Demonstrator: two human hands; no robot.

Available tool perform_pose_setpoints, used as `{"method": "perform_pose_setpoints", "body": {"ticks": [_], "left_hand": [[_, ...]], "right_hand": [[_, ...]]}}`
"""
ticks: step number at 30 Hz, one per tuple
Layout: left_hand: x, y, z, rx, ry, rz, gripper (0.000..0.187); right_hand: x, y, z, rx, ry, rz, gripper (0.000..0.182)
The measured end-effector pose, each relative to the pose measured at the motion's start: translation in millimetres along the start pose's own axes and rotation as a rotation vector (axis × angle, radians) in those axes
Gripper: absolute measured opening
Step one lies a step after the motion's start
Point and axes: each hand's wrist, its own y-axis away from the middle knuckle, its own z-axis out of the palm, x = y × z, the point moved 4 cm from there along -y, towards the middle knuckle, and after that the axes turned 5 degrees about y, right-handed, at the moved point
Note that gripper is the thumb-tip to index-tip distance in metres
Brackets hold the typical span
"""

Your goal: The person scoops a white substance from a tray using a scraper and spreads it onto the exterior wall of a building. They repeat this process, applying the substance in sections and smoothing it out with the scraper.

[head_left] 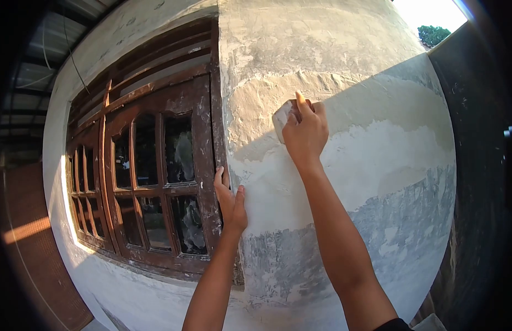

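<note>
My right hand is closed around a flat scraper smeared with pale plaster, pressed to the wall. Its handle is mostly hidden by my fingers. Around it the wall carries rough, ridged wet-looking plaster above and a smoother white patch below. Lower and to the left, my left hand rests against the wall's corner beside the brown wooden window frame. Its fingers and thumb are apart, and nothing shows in it.
A brown wooden window with several glass panes fills the left side, its wood spotted with white. A dark panel stands close along the right. Bare grey patches show lower on the wall. A metal roof hangs at upper left.
</note>
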Motion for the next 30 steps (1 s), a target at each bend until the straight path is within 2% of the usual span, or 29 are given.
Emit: {"method": "perform_pose_setpoints", "body": {"ticks": [2, 4, 6, 10, 12, 13, 17, 18, 20, 21, 22, 24, 25, 28, 30], "left_hand": [[0.1, 0.8, 0.0, -0.001, 0.016, -0.001, 0.07], [1.7, 1.6, 1.5, -0.008, 0.026, 0.003, 0.07], [3.1, 0.1, 0.2, -0.018, -0.006, -0.011, 0.071], [-1.1, 1.0, -0.8, -0.017, -0.032, 0.012, 0.073], [-0.3, 0.8, -0.7, -0.009, -0.014, 0.016, 0.072], [0.8, 0.9, 1.7, -0.014, -0.011, 0.014, 0.072], [1.9, 0.0, -0.5, -0.004, 0.006, -0.002, 0.072], [0.9, 1.3, 0.0, -0.003, -0.003, -0.004, 0.071], [2.1, 2.0, 0.3, 0.002, -0.018, 0.004, 0.071], [3.3, 1.6, 0.7, 0.012, -0.035, 0.021, 0.07], [3.8, 2.2, 1.1, 0.011, -0.034, 0.021, 0.07], [3.7, 1.9, 0.3, 0.002, -0.013, 0.002, 0.069], [3.9, 1.8, -0.1, 0.008, -0.012, 0.007, 0.069], [3.7, 2.0, -0.1, 0.008, -0.053, 0.021, 0.069], [2.5, 2.5, 0.0, 0.005, -0.007, -0.004, 0.068]], "right_hand": [[-28.7, 24.6, 9.9, -0.086, -0.26, -0.155, 0.048], [-38.9, 45.3, 26.2, -0.253, -0.138, -0.32, 0.047], [-15.3, 24.3, 16.9, -0.136, 0.013, -0.094, 0.047], [-1.0, 11.7, -1.9, -0.023, -0.029, 0.048, 0.045], [-27.0, 40.0, 9.6, -0.261, -0.119, -0.162, 0.043], [-22.3, 37.8, 7.1, -0.259, -0.114, -0.157, 0.043], [14.3, 11.6, -9.8, 0.02, 0.067, 0.048, 0.04], [11.4, 16.4, -8.0, 0.019, 0.072, 0.052, 0.04], [-13.1, 34.9, 2.4, -0.113, -0.203, -0.134, 0.039], [-20.9, 44.5, 8.1, -0.254, -0.163, -0.178, 0.039], [-16.5, 40.1, 6.2, -0.253, -0.161, -0.178, 0.039], [1.0, 24.5, 0.6, -0.157, 0.011, 0.009, 0.04], [-0.8, 23.3, 3.1, -0.157, 0.008, 0.003, 0.04], [-14.0, 21.1, 0.2, -0.026, -0.233, -0.137, 0.04], [-32.5, 42.7, 15.4, -0.224, -0.136, -0.256, 0.04]]}}
